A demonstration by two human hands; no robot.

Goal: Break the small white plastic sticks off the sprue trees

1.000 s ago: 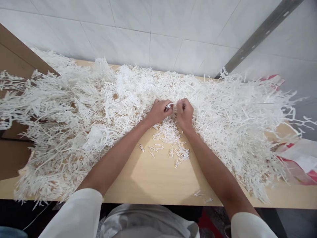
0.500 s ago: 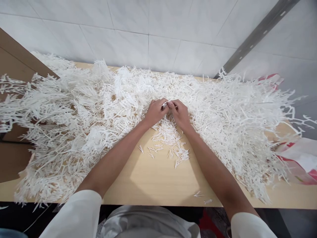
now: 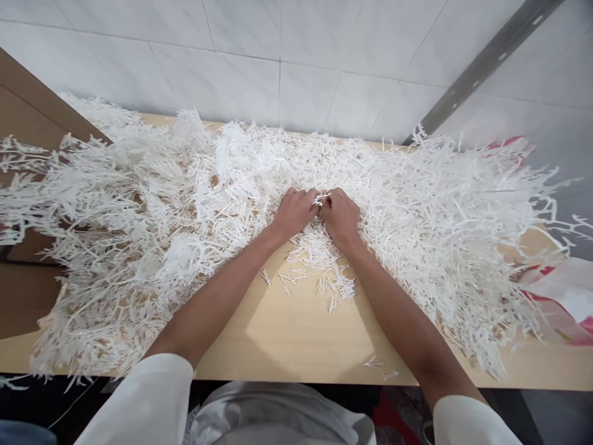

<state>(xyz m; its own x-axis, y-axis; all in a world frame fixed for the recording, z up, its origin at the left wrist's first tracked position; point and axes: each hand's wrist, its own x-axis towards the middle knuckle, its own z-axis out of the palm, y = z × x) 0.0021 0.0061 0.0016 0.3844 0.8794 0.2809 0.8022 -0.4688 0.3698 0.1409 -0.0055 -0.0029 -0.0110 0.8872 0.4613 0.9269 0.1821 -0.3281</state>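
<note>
Both hands meet mid-surface: left hand & right hand each have fingers clenched on one small white plastic sprig between them. Just below, twd the near edge, lies a small pile of snapped-off sticks. Judging by the huge heap of branched sprues covering the wooden surface left to right, most work's left.

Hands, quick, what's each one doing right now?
Left hand: fingers closed on a small white plastic piece.
Right hand: fingers closed on the same piece.
</note>
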